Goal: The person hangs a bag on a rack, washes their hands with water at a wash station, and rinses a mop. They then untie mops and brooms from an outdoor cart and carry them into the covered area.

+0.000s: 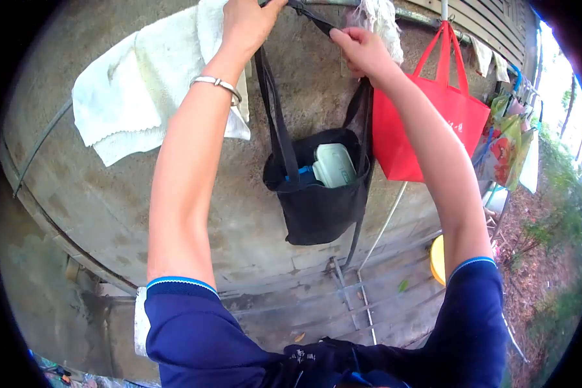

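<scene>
A black tote bag (320,216) hangs by its long straps against the wall, its mouth open. Inside it show a pale green lidded container (335,165) and something blue (302,174). At the top edge, my left hand (249,22) is closed on a black strap by the rail, its fingertips partly cut off by the frame. My right hand (362,52) pinches the same black strap (317,22) a little to the right, above the bag.
White towels (136,84) hang at left. Right of the black bag hang a red bag (398,136), a white mop head (381,26) and plastic bags (501,145). Below are a yellow bucket (438,260) and thin poles (368,304) by the wall.
</scene>
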Demonstrator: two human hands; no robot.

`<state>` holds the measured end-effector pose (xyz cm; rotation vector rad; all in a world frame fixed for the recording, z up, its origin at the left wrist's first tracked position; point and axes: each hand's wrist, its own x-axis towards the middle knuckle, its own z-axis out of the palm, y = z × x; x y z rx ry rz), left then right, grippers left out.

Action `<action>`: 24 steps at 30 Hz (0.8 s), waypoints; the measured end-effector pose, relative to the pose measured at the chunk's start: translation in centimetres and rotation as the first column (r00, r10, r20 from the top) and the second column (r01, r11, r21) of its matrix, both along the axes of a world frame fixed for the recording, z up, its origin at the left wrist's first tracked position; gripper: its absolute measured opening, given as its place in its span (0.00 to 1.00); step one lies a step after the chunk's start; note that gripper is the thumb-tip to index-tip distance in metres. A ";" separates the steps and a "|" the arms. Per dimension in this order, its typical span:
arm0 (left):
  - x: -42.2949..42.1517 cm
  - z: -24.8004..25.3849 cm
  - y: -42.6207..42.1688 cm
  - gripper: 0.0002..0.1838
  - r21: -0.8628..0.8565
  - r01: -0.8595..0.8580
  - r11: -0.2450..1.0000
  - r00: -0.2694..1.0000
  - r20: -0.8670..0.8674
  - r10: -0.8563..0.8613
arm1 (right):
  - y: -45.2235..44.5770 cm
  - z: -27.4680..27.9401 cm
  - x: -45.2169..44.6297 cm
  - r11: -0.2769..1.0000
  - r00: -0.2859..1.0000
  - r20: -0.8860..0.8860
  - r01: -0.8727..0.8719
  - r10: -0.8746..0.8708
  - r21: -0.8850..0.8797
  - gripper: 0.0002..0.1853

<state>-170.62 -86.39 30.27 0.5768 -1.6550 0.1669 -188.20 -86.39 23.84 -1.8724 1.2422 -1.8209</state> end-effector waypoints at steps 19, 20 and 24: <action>6.7 -31.3 17.1 0.22 0.354 -0.087 0.931 0.996 0.020 0.086 | 42.5 -59.7 -11.1 0.396 0.667 -0.489 0.302 0.563 0.867 0.15; 8.1 -36.1 19.7 0.23 0.474 -0.186 0.861 0.982 0.060 0.179 | 45.5 -56.3 -11.5 0.079 0.821 -0.189 0.174 0.539 0.981 0.12; 13.1 -53.8 38.7 0.28 0.848 -0.468 0.247 0.862 0.377 0.339 | 49.2 -48.9 -13.4 -0.498 0.868 0.242 0.007 0.433 0.867 0.11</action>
